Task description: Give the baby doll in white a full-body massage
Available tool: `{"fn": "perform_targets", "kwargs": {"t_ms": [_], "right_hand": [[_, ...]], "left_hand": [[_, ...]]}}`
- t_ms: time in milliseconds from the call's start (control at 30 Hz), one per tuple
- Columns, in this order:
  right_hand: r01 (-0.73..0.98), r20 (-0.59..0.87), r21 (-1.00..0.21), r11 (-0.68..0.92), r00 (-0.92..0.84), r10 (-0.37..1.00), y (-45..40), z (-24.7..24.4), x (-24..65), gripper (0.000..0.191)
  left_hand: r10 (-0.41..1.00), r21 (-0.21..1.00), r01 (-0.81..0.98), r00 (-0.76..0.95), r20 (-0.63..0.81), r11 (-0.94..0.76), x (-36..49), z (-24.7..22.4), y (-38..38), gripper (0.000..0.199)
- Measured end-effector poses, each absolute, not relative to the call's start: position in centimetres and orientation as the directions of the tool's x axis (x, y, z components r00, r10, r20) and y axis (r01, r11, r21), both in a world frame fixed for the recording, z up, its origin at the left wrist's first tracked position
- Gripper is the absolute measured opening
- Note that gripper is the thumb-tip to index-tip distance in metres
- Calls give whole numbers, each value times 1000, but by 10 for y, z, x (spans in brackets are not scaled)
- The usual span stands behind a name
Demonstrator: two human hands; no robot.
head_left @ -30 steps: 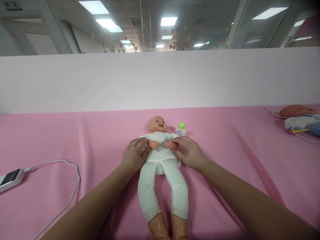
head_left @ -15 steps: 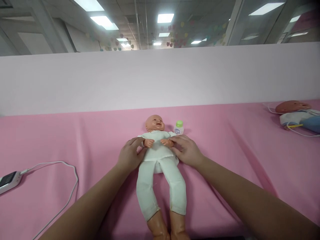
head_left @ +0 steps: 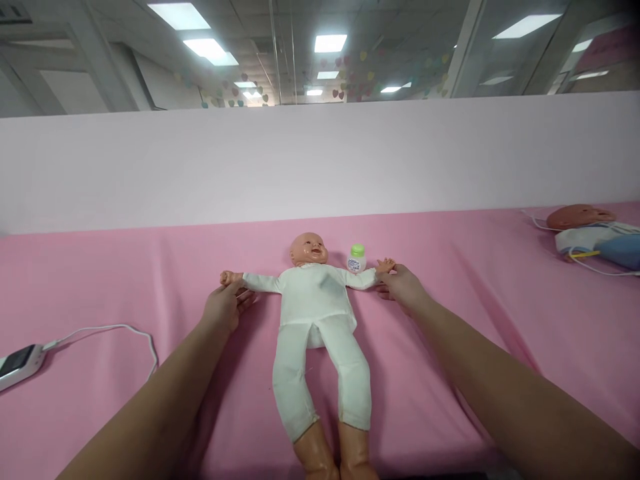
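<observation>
A baby doll [head_left: 315,297] with a white cloth body lies on its back on the pink sheet [head_left: 125,280], its head toward the wall and its feet toward me. Both of its arms are stretched out sideways. My left hand [head_left: 225,303] grips the doll's arm near the wrist on the left side, thumb on top. On the other side, my right hand [head_left: 403,287] holds the doll's other arm by the wrist. Just behind that arm stands a small bottle [head_left: 357,259] with a green cap and a printed label.
Far right lies a second doll [head_left: 580,217] in blue and white, with a thin tube and a yellow piece. At left, a white device [head_left: 20,367] with a dark screen trails a white cable [head_left: 110,327]. A white wall [head_left: 320,160] borders the back, with glass above.
The doll's arms, bent over its belly before, are now spread out to both sides. My hands have moved apart with them.
</observation>
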State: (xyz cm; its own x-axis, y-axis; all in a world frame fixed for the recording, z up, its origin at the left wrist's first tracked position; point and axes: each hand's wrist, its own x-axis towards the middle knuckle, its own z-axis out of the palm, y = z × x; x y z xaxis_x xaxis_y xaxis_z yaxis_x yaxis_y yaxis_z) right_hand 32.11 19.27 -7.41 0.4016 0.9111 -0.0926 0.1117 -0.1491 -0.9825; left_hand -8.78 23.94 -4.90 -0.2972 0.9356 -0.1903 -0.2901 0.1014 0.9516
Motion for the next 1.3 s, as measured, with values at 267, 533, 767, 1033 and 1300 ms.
{"fn": "perform_targets", "kwargs": {"t_ms": [267, 533, 767, 1033, 1300], "right_hand": [[115, -43, -988, -105, 449, 893, 189, -67, 316, 61], [549, 474, -786, 285, 239, 847, 162, -49, 275, 48], [729, 690, -301, 616, -280, 668, 156, -58, 246, 37], [763, 629, -236, 602, -353, 693, 157, -64, 244, 34], [450, 354, -869, 208, 270, 895, 171, -53, 272, 36]], "left_hand": [[958, 984, -177, -274, -80, 32, -83, -46, 230, 27], [941, 884, 413, -152, 303, -219, -57, -34, 197, 30], [804, 499, 668, 269, 531, -552, -32, -44, 188, 31], [746, 414, 635, 444, 495, -652, -37, -50, 195, 37], [953, 910, 338, -96, 289, -242, -51, -40, 201, 26]]}}
